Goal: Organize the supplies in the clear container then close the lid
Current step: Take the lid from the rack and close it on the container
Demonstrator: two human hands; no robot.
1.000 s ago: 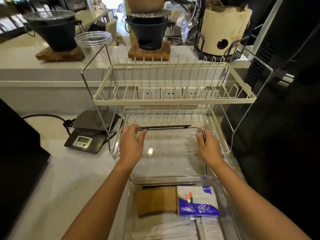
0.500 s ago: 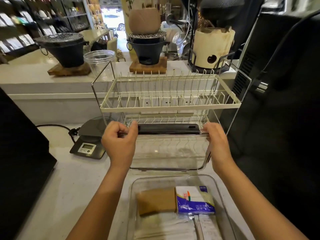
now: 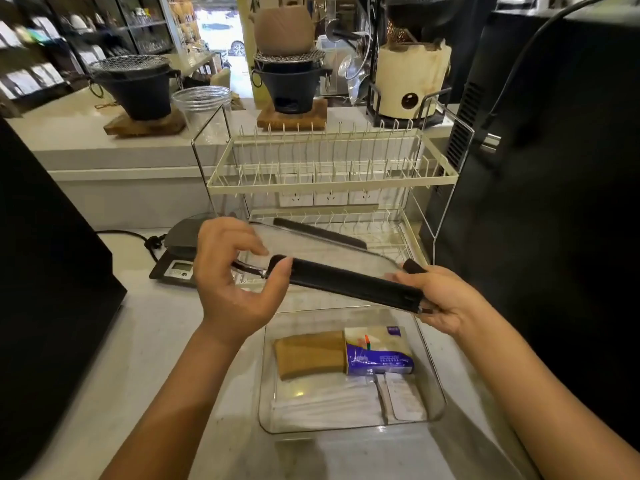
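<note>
— What are the fingers doing?
— The left hand [image 3: 235, 282] has its fingers [image 3: 249, 242] loosely curled, thumb tip against the end of the lid's [image 3: 322, 251] black strip [image 3: 349, 284]. The right hand [image 3: 441, 301] pinches the strip's other end.
— And the lid?
— Clear, flat plastic, held tilted in the air above the clear container [image 3: 429, 375].
— What's inside?
— A brown paper stack [image 3: 311, 353], a purple-and-white tissue pack [image 3: 379, 351] touching it, and white wrapped sticks [image 3: 325, 403] nearer. It sits on the pale table [image 3: 156, 341].
</note>
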